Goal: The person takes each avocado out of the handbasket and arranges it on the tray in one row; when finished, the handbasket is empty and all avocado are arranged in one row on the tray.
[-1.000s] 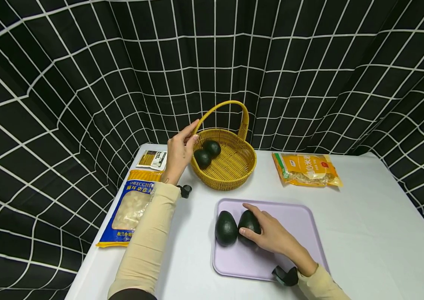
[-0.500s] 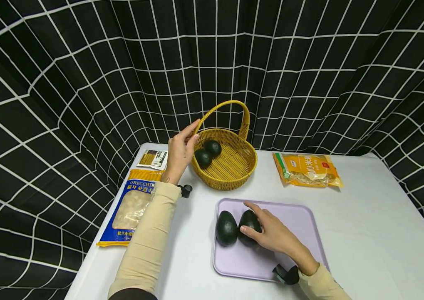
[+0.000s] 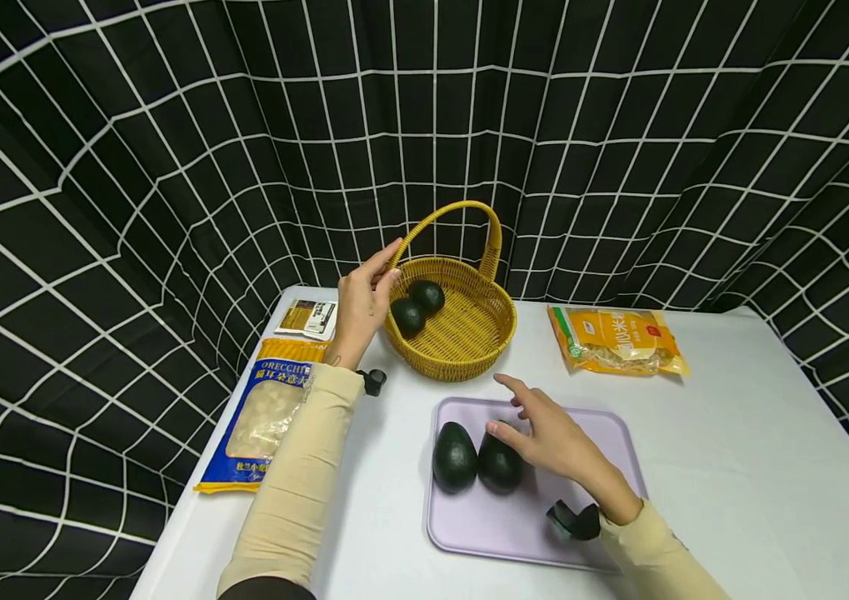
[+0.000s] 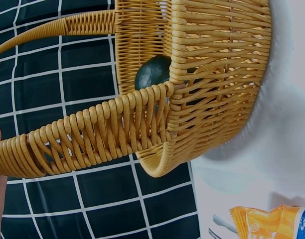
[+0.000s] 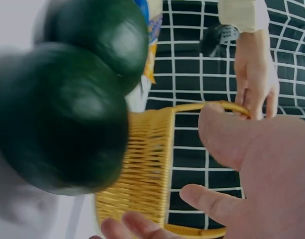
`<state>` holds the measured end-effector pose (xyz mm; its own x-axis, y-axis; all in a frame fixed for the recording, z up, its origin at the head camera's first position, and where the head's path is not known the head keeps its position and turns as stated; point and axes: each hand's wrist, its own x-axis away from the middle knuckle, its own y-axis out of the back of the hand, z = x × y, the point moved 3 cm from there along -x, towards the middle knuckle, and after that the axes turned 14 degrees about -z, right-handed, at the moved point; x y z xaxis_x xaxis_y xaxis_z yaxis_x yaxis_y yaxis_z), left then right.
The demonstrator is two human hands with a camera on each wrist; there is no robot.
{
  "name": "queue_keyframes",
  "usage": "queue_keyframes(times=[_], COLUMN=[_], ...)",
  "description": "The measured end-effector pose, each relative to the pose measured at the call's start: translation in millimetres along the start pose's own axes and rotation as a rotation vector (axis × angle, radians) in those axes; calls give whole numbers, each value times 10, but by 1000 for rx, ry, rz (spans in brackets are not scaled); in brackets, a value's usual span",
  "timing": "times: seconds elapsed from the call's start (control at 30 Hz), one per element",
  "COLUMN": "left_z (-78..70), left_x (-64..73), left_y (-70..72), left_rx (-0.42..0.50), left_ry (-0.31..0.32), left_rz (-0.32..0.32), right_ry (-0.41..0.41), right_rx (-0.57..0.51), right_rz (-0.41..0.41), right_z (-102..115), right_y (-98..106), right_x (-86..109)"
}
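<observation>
My left hand (image 3: 359, 307) holds the left side of the handle (image 3: 493, 242) of a yellow woven basket (image 3: 461, 367). Two dark green avocados (image 3: 408, 317) lie inside at the left; through the left wrist view, one avocado (image 4: 152, 73) shows past the rim. On a lilac tray (image 3: 484, 525), a left avocado (image 3: 454, 457) and a right avocado (image 3: 500, 468) sit side by side. My right hand (image 3: 553, 440) hovers above the right one, fingers spread and thumb overlapping its top. Up close in the right wrist view, that avocado (image 5: 58, 124) is apart from the fingers.
An orange food bag (image 3: 616, 340) lies at the back right. Left of the basket are a blue and yellow pasta bag (image 3: 262, 417) and a small flat packet (image 3: 307, 318). A black curtain (image 3: 581, 167) with white grid lines hangs behind the white table (image 3: 754, 467).
My right hand has let go of the right avocado and lifted up and away from it, fingers spreading. The avocado stays on the tray. My left hand keeps its hold on the handle.
</observation>
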<state>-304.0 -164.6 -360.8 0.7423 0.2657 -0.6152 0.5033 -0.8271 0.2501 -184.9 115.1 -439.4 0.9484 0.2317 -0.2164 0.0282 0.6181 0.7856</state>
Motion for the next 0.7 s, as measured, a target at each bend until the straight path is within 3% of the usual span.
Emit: queue_keyframes(times=[0.33, 0.7], left_z=[12, 28], left_x=[-10, -15], left_y=[5, -10], left_rx=[4, 3], left_ry=[-1, -27], left_rz=[-4, -14], right_ry=[115, 163], right_rx=[-19, -29], right_rz=[-125, -128], right_z=[122, 345], right_y=[156, 283], right_x=[-337, -866])
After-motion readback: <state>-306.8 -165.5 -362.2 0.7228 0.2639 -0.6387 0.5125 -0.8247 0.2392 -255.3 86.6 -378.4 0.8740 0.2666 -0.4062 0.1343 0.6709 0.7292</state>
